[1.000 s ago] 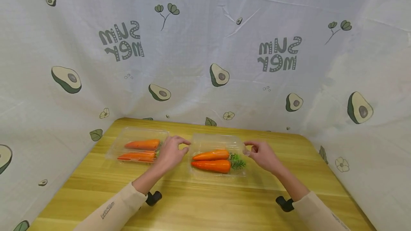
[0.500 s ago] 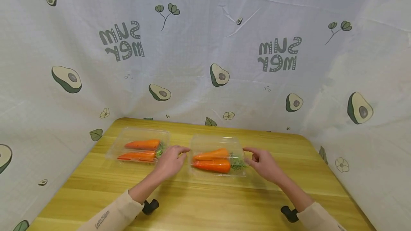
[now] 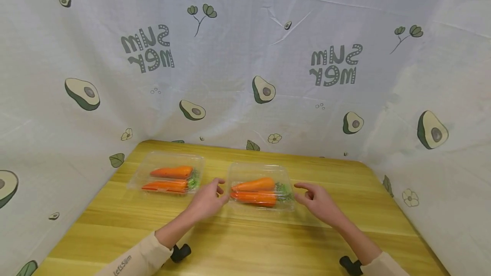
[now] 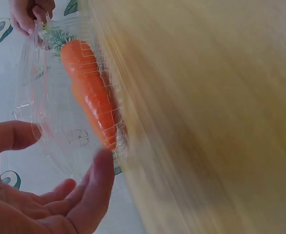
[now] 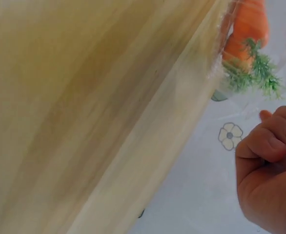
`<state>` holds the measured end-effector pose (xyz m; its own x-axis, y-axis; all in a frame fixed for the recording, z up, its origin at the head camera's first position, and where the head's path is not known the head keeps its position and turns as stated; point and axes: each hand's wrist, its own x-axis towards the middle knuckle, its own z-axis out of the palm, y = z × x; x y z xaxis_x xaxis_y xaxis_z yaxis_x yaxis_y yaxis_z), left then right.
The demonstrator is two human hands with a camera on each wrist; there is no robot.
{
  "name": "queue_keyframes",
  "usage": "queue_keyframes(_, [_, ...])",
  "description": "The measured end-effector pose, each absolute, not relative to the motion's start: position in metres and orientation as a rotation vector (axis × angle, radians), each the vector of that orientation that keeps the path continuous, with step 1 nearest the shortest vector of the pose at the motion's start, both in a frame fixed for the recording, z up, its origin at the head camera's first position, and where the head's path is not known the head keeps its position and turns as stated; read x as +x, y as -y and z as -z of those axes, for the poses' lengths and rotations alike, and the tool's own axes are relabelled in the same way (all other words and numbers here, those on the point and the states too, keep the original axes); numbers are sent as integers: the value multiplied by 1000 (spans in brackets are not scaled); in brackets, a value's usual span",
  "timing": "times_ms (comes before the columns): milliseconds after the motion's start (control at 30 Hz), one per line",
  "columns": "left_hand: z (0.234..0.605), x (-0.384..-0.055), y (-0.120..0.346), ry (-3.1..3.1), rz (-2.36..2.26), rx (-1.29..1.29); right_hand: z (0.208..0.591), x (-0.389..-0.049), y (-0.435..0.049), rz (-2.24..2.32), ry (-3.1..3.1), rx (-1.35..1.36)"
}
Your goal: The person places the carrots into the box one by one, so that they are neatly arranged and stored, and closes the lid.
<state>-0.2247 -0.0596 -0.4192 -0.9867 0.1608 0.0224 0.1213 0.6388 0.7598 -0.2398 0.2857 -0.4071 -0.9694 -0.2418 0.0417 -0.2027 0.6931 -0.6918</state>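
A clear plastic clamshell box (image 3: 261, 166) lies on the wooden table, its lid down over two carrots (image 3: 255, 184) with green tops. At its left side is my left hand (image 3: 209, 199), thumb and index finger apart and fingertips close to the plastic; the left wrist view shows nothing gripped by that hand (image 4: 60, 195). My right hand (image 3: 318, 201) is at the box's right end, index finger extended toward the edge and the other fingers bent. In the right wrist view, those bent fingers of the hand (image 5: 275, 161) appear below the green carrot tops (image 5: 257, 68).
Another clear clamshell box (image 3: 163, 156) holding two carrots (image 3: 168, 186) stands to the left, close to my left hand. A printed cloth (image 3: 230, 54) hangs behind and beside the wooden table (image 3: 261, 246).
The box's lid has come down over the carrots. Both hands have moved a little toward me along the box's sides, and the right fingers have moved off the lid's edge.
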Motion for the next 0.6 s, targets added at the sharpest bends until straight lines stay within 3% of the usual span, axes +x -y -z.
queue_keyframes(300, [424,-223,62,-2395,-1499,162,402,-232,-285,1296,-2497,-23])
queue_keyframes(600, [427,-225,60,-2113,-1704,71,404,-234,-288,1435,-2235,-100])
